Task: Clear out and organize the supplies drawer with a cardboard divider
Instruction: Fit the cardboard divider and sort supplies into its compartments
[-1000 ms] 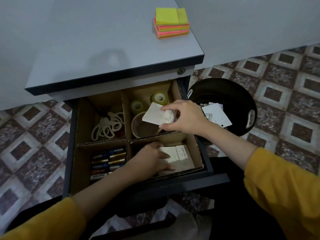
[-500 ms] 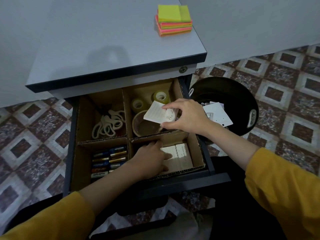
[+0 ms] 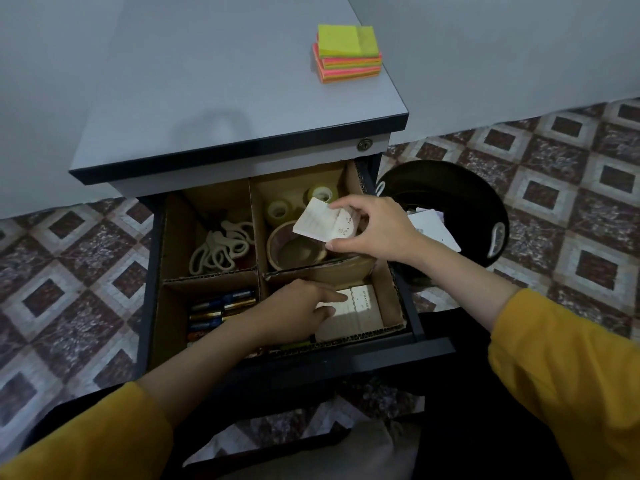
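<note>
a notepad (image 3: 323,221) is pinched by its right edge between thumb and fingers of the right hand (image 3: 377,232), held tilted above the tape rolls (image 3: 280,211) in the back-right cell of the divider (image 3: 254,233). the left hand (image 3: 294,313) is laid in the front-right cell, fingers fairly straight, touching a second pad (image 3: 362,308) lying flat there. the notepad is judged light, a bit bendy, not fragile; sheets could fan, so it is best gripped across the bound edge and set flat.
</note>
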